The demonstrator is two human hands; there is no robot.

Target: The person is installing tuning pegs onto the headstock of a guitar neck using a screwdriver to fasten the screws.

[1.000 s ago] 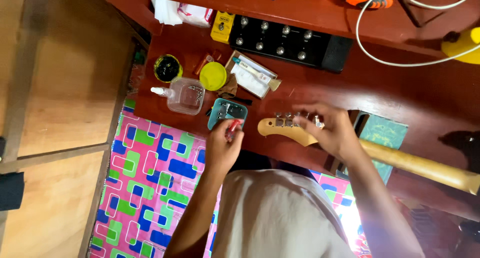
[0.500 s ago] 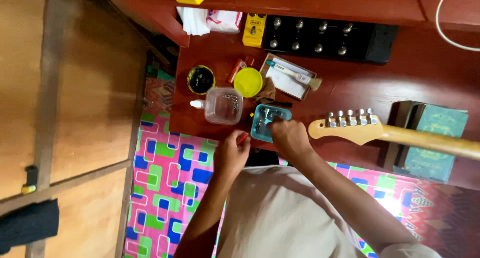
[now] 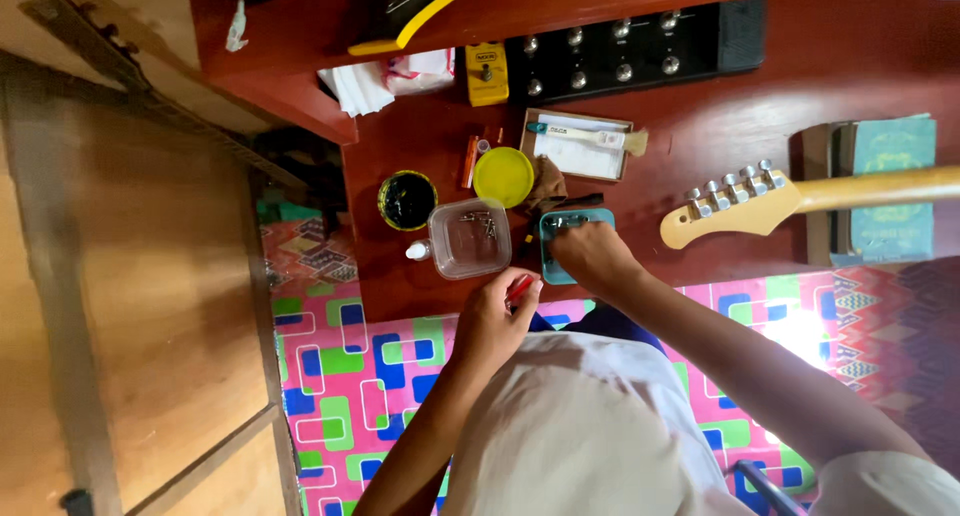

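Note:
My left hand (image 3: 492,321) is closed on a small red-handled tool (image 3: 519,288) at the near edge of the dark red table (image 3: 700,146). My right hand (image 3: 595,256) rests on a small teal tray (image 3: 570,222), its fingertips down inside it; what they touch is hidden. A clear plastic tub (image 3: 470,238) with several small screws stands just left of the tray. The pale wooden guitar headstock (image 3: 730,201) with its metal tuners lies to the right, apart from both hands.
Behind the tub are a round black tin (image 3: 407,199), a yellow lid (image 3: 503,176) and an open box with a toothbrush (image 3: 580,146). Further back sit a black pedal board (image 3: 620,56) and yellow pedal (image 3: 487,73). A green book (image 3: 890,186) lies under the guitar neck. Patterned mat (image 3: 340,376) below.
My right hand left the guitar headstock and moved left to the teal tray. My left hand stayed near the table edge with the red tool. The view shifted left.

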